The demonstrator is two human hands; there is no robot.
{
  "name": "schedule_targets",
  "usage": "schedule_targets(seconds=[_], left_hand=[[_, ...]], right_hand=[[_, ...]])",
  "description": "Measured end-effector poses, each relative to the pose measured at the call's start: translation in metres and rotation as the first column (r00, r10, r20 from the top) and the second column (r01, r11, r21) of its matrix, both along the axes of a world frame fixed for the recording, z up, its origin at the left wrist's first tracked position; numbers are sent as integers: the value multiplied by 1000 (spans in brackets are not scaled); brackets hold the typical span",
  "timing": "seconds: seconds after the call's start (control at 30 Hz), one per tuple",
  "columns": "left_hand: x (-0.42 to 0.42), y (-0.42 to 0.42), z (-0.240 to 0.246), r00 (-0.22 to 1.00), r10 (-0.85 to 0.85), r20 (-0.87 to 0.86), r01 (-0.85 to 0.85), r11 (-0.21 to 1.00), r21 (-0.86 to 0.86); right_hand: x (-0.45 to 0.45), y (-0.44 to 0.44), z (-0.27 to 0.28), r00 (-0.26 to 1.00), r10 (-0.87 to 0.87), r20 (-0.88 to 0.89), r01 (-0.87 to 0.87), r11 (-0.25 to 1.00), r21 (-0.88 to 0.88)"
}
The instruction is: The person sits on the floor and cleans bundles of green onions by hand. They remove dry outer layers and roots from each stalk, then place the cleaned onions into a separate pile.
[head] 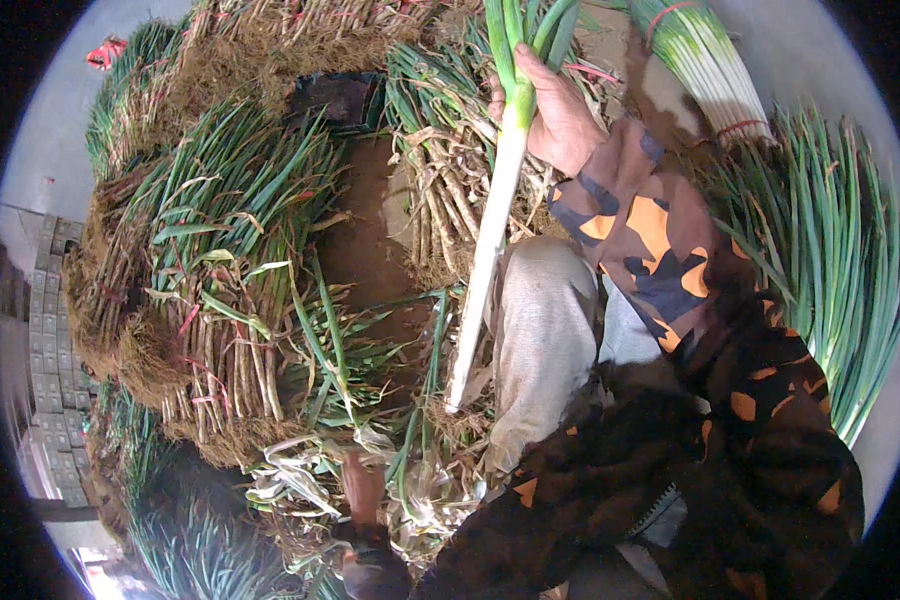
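My right hand (562, 112) is closed around a long green onion (495, 217) where its green leaves meet the pale stalk. The stalk is white and smooth, slants down past my knee and shows its root end at the bottom. My left hand (364, 487) is low among dry, peeled onion leaves (292, 480). Its fingers are blurred and partly hidden, so I cannot tell whether they hold anything. Just beyond the held stalk lies a bundle of unpeeled green onions (442, 202) with brown outer skins and roots.
Tied bundles of unpeeled onions (225, 217) are heaped opposite me. On my right lies a clean, banded bundle of white-stalked onions (709, 67). Long green onion leaves (840, 247) spread beside my sleeve. My knee (544, 315) is close to the held stalk. Stacked blocks (56, 345) stand farther off.
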State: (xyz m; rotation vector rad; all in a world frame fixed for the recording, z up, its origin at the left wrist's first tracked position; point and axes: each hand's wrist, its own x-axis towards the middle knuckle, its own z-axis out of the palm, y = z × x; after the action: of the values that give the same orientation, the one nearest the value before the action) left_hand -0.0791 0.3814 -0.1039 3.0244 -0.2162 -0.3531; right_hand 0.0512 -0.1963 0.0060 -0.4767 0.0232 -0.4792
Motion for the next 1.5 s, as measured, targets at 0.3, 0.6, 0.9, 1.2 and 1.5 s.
schedule_targets(seconds=[0.3,0.6,0.9,1.2,1.5], left_hand=[[87,-375,98,891,-261,371,453,546,-705],[97,-392,53,929,-236,284,339,237,-911],[84,-391,59,771,-196,606,603,532,-595],[99,-393,65,995,-81,57,87,444,-892],[98,-369,29,825,-106,-555,-551,-369,-748]], right_hand=[[-12,18,-1,977,-213,-15,209,970,-125],[-22,12,-7,981,-167,-102,149,976,-159],[-15,18,-14,980,-176,-98,155,970,-188],[-26,12,-6,998,-10,-57,-3,975,-223],[-34,-7,-12,958,-253,-136,217,948,-235]])
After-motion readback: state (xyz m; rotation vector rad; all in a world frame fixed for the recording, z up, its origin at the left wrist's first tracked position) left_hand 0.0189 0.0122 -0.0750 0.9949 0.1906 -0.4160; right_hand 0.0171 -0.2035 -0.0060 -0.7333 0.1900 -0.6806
